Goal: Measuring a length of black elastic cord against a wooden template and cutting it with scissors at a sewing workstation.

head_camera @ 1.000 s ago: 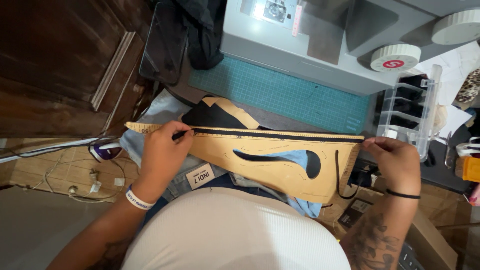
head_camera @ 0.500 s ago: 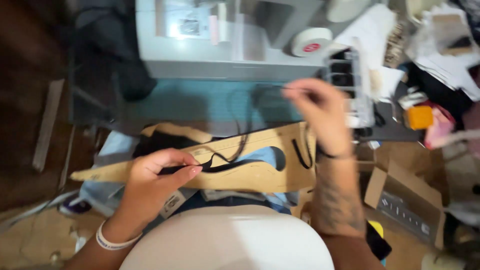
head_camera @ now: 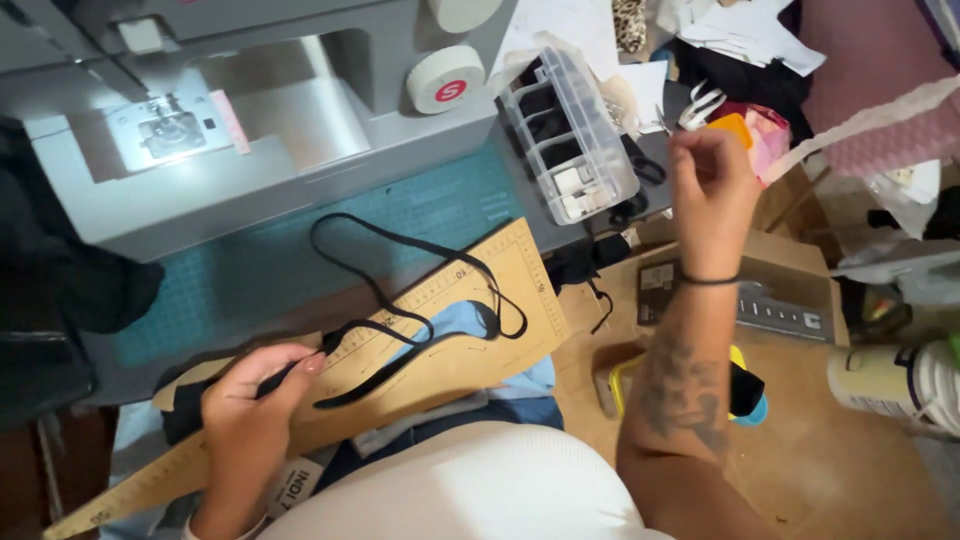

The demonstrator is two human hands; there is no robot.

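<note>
My left hand [head_camera: 252, 398] pinches a black elastic strap [head_camera: 400, 262] against a long wooden pattern ruler [head_camera: 455, 330] that lies across my lap and the table edge. The strap loops loosely over the teal cutting mat [head_camera: 300, 250] and the ruler. My right hand [head_camera: 712, 190] is raised at the right, fingers curled, near a clear plastic compartment box [head_camera: 570, 135] and an orange-handled tool [head_camera: 730, 130]; whether it holds anything I cannot tell. Black fabric [head_camera: 185, 410] sticks out under my left hand.
A grey sewing machine [head_camera: 200, 130] stands at the back left with a white tape roll [head_camera: 445, 80] on it. Cardboard boxes [head_camera: 780, 300], a white thread cone [head_camera: 900, 385], papers and fabric scraps crowd the right side. Dark cloth [head_camera: 60, 280] lies at the left.
My right hand let go of the strap's right end and lifted up toward the right. The strap went from taut along the ruler to slack loops. The camera view swung right.
</note>
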